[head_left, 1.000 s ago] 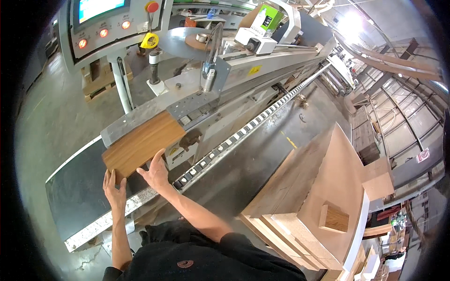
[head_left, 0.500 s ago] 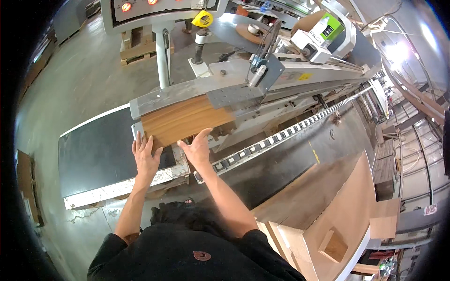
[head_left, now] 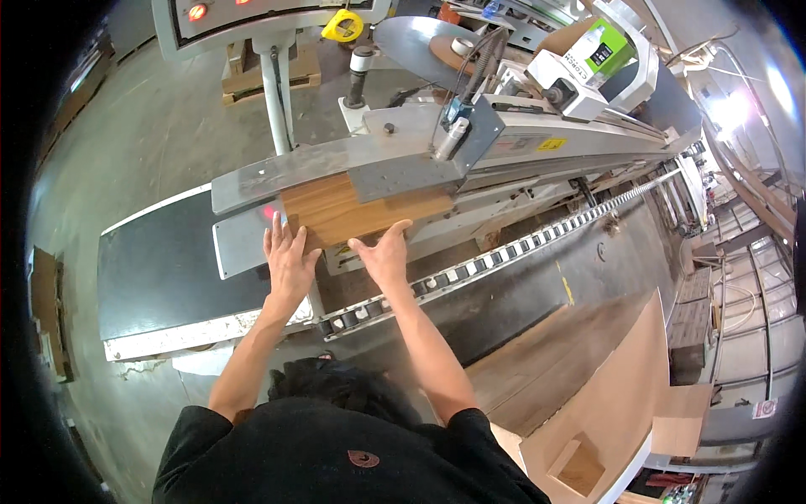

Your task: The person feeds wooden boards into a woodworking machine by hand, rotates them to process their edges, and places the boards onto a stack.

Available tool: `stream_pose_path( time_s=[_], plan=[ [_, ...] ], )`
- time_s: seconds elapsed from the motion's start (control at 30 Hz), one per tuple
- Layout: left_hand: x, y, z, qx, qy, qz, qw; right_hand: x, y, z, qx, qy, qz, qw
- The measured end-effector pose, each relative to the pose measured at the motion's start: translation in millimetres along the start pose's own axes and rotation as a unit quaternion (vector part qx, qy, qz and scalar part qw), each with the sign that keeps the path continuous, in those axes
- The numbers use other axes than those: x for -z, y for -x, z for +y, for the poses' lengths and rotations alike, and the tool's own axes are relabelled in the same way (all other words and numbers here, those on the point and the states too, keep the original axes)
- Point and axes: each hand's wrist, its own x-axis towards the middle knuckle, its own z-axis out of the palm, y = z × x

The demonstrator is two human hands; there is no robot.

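Note:
A brown wood-grain board (head_left: 361, 217) lies flat on the machine's metal bed, its far edge under the long grey pressure beam (head_left: 277, 179). My left hand (head_left: 288, 262) is at the board's near left corner, fingers stretched out and spread, pointing away from me. Along the near edge, my right hand (head_left: 384, 260) touches the board with thumb and forefinger wide apart; its other fingers are partly hidden. Neither hand wraps round the board. A grey metal bracket (head_left: 407, 176) covers part of the board's far side. A small red light glows on the bed beside the left fingertips.
A roller rail (head_left: 470, 269) runs off to the far right. A dark-topped table (head_left: 168, 273) stands left. Behind are a control panel (head_left: 277, 21), a yellow tape measure (head_left: 342, 26) and a large disc (head_left: 420, 46). A cardboard box (head_left: 613, 395) stands near right.
The board has slid to the right along the machine, and both hands have moved right with it. More of the metal plate left of the board now shows. The whole view has shifted slightly.

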Motion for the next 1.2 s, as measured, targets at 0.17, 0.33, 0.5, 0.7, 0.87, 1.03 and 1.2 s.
stream_pose_path(
  time_s=[0.17,0.33,0.5,0.7,0.87,1.03,1.2],
  plan=[
    [-24.0,-13.4,24.8,0.008,0.012,-0.009,1.000,26.0,-21.4,21.9,-0.037,0.025,-0.033,0.998],
    [-52.6,-29.3,58.1,-0.041,0.033,0.009,0.999,55.4,-42.9,58.3,-0.004,-0.012,0.009,1.000],
    [-83.2,-43.1,86.5,-0.064,0.038,0.026,0.997,109.3,-39.9,61.2,-0.035,-0.029,-0.010,0.999],
    [-126.0,-65.3,127.2,-0.073,0.046,0.045,0.995,188.0,67.4,108.8,-0.043,-0.161,0.135,0.977],
    [-142.8,-87.4,118.8,-0.086,0.070,-0.084,0.990,277.1,215.9,182.5,-0.189,-0.118,0.349,0.910],
    [-66.8,-42.0,175.9,-0.195,0.234,-0.135,0.943,409.2,402.4,256.2,-0.404,0.066,0.616,0.673],
    [-60.7,25.1,217.0,-0.031,0.376,-0.319,0.870,454.8,532.5,291.4,-0.490,0.214,0.667,0.518]
  ],
)
